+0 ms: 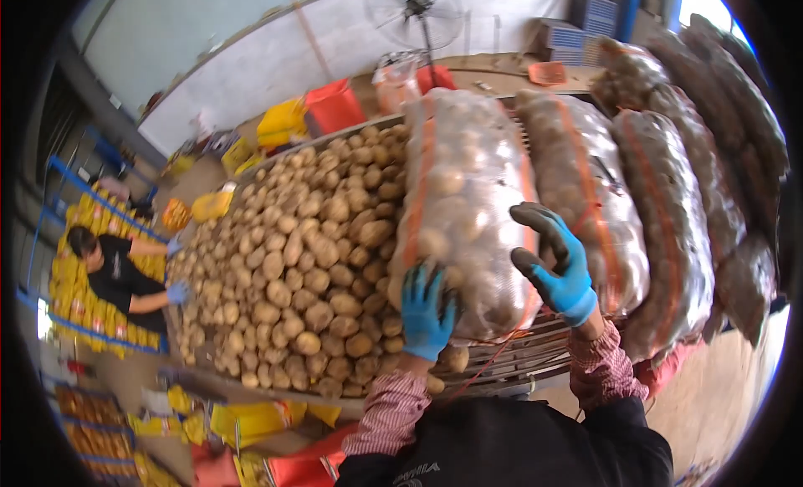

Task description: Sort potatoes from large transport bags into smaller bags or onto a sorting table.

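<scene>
A full translucent mesh sack of potatoes (470, 217) with orange stripes lies in front of me, at the edge of a broad heap of loose potatoes (301, 255). My left hand (428, 314), in a blue glove with dark fingertips, lies against the sack's near left corner. Whether its fingers grip the mesh cannot be made out. Over the sack's right side is my right hand (558, 261), gloved the same way, thumb and fingers apart with nothing between them. A red cord (483, 368) trails from the sack's near end across the slatted metal rack (533, 352).
More filled sacks (665, 230) are lined up to the right. A person (119, 273) in blue gloves stands at the heap's far left end. Yellow bags (257, 421) and red bags (332, 107) flank the heap. A large fan (417, 10) stands by the wall.
</scene>
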Demonstrator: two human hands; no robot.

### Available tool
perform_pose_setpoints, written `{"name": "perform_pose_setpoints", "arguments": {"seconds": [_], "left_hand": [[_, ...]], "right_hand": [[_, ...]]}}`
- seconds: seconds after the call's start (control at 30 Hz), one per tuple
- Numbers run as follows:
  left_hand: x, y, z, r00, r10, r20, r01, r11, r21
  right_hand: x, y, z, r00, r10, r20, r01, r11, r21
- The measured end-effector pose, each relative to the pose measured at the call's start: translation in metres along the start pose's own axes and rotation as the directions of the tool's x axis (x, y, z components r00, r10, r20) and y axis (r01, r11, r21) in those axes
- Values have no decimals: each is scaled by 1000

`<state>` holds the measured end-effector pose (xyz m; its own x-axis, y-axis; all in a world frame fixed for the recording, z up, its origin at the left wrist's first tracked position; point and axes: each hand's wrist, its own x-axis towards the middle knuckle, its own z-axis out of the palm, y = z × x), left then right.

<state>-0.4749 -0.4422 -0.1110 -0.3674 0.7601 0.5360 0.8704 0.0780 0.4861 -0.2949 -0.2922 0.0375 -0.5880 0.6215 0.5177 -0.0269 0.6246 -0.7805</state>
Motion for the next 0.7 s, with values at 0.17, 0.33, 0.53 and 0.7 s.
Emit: {"name": "perform_pose_setpoints", "arguments": {"seconds": [0.17,0.33,0.53,0.7], "left_hand": [[-36,-26,-43,987,-118,-112,94,975,-202],[-102,-83,-122,904,-295,-309,286,955,-75],[-168,-154,-175,766,-479,-428,522,853,-20],[-184,-190,-184,649,-651,-393,703,711,-16]], "right_hand": [[-37,-34,109,984,115,139,-149,954,262],[-50,-50,219,921,6,389,-106,966,235],[-52,-16,345,898,-82,432,140,985,-103],[-38,20,410,871,-61,488,184,961,-207]]}}
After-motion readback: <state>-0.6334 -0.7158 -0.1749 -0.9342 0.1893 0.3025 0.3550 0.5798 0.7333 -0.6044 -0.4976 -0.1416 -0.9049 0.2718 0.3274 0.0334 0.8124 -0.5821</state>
